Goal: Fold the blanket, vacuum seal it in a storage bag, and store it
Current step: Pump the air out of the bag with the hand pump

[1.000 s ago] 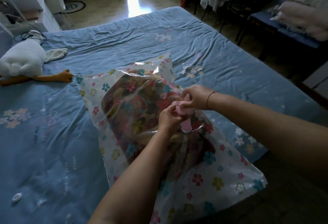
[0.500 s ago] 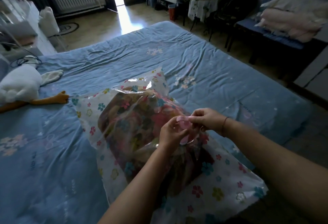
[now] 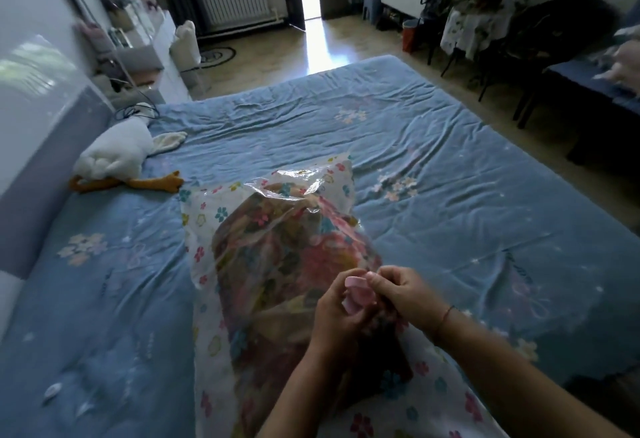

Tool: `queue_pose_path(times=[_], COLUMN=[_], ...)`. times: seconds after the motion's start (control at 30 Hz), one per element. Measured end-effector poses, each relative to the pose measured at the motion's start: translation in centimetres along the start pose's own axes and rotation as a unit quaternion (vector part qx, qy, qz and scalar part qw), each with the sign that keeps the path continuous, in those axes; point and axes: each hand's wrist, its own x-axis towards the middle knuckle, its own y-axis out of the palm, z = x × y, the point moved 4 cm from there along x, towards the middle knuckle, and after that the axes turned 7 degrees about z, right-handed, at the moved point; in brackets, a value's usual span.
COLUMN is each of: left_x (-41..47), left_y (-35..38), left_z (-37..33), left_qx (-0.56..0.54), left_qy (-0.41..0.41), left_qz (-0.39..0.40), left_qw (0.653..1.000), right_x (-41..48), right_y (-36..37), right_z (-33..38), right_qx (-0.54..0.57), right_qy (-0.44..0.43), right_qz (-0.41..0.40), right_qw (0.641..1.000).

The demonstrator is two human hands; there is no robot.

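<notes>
A clear storage bag (image 3: 214,229) printed with small flowers lies on the blue bed (image 3: 433,146), with the folded flowered blanket (image 3: 277,264) inside it. On top of the bag sits a pink valve cap (image 3: 358,293). My left hand (image 3: 337,313) grips the pink cap from the left, and my right hand (image 3: 398,293) pinches it from the right. Both forearms reach in from the bottom right. The part of the bag under my hands is hidden.
A white plush goose (image 3: 114,157) with orange feet lies at the bed's left side by the headboard. A small white object (image 3: 52,391) rests on the sheet at lower left. Chairs, a plant table and a dark bench with folded bedding stand to the right.
The camera has tilted up, so more of the room shows. Both hands stay together on the pink cap and have shifted slightly toward me along the bag.
</notes>
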Motion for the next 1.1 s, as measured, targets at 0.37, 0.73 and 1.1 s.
queue_pose_path(times=[0.37,0.73,1.1], left_x=[-2.6,-2.2,-1.6], left_y=[1.4,-0.8,-0.2], left_z=[0.5,0.1,-0.4], left_qx=[0.019,0.063,0.074], left_qy=[-0.070,-0.060,-0.042], left_qz=[-0.088,-0.060,-0.030], left_qw=[0.993,0.994,0.996], right_x=[-3.6,-1.2,-0.8], right_y=[-2.3,-0.3,-0.7], right_z=[10.0,5.8,3.2], right_qx=[0.098,-0.291,-0.272], right_qy=[-0.164,-0.103,-0.053], right_qz=[0.142,0.093,0.081], right_qw=[0.971,0.947,0.957])
